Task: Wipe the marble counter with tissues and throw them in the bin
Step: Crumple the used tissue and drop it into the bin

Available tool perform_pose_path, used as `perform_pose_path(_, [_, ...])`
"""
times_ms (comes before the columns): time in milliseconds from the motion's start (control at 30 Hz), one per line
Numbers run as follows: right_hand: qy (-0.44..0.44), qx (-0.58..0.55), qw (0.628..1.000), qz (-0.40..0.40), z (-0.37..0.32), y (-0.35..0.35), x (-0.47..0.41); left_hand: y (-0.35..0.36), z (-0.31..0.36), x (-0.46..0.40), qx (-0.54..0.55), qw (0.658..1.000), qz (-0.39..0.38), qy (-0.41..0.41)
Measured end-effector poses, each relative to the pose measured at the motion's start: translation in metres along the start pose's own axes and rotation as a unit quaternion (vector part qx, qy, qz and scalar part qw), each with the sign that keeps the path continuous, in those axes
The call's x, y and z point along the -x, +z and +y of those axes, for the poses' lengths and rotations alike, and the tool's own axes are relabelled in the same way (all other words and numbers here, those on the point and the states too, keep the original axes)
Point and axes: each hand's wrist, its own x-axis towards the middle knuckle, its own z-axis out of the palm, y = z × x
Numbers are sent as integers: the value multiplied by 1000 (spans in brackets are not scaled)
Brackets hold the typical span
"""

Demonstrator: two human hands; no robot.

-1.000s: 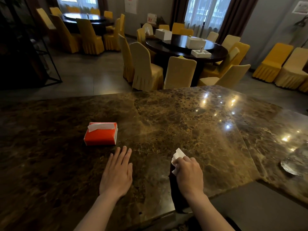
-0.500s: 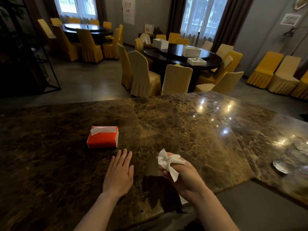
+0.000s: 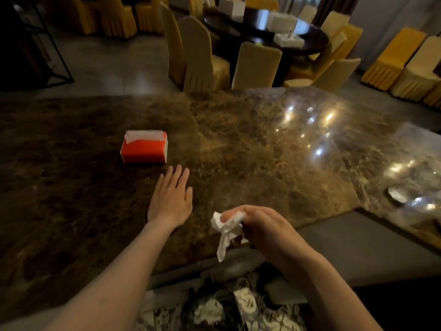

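Observation:
The brown marble counter (image 3: 250,139) fills the middle of the view. My left hand (image 3: 171,199) lies flat on it, fingers spread, just in front of a red tissue box (image 3: 144,146) with a white tissue sticking out of its top. My right hand (image 3: 260,225) is lifted near the counter's front edge and pinches a crumpled white tissue (image 3: 225,231) that hangs down from the fingers. Below the counter edge, between my arms, several crumpled white tissues (image 3: 207,309) lie in a dark patterned opening; I cannot tell whether it is a bin.
A glass dish (image 3: 415,185) sits at the counter's right end. Beyond the counter stand cream and yellow covered chairs (image 3: 198,56) around a dark round table (image 3: 267,27). A black metal rack (image 3: 40,44) stands at the far left.
My right hand lifted the tissue off the counter and drew back toward the front edge. The view tilted down, so the space under the counter edge now shows. My left hand stayed put.

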Motion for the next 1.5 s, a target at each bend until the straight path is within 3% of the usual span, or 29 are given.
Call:
perform_pose_path(233, [25, 197, 979, -36, 64, 16, 11, -5, 1, -1, -13, 1000, -10, 10])
perform_pose_path(467, [61, 400, 915, -2, 151, 35, 5, -3, 2, 0, -24, 1000, 9, 12])
perform_pose_path(700, [110, 461, 878, 70, 229, 41, 1, -1, 4, 2, -42, 999, 15, 6])
perform_pose_path(1067, [137, 559, 816, 49, 277, 41, -9, 1, 3, -1, -37, 999, 27, 5])
perform_pose_path(1233, [153, 559, 813, 55, 293, 35, -9, 3, 2, -2, -31, 999, 36, 11])
perform_pose_path(1500, [115, 501, 848, 130, 268, 22, -2, 1, 2, 0, -22, 999, 31, 15])
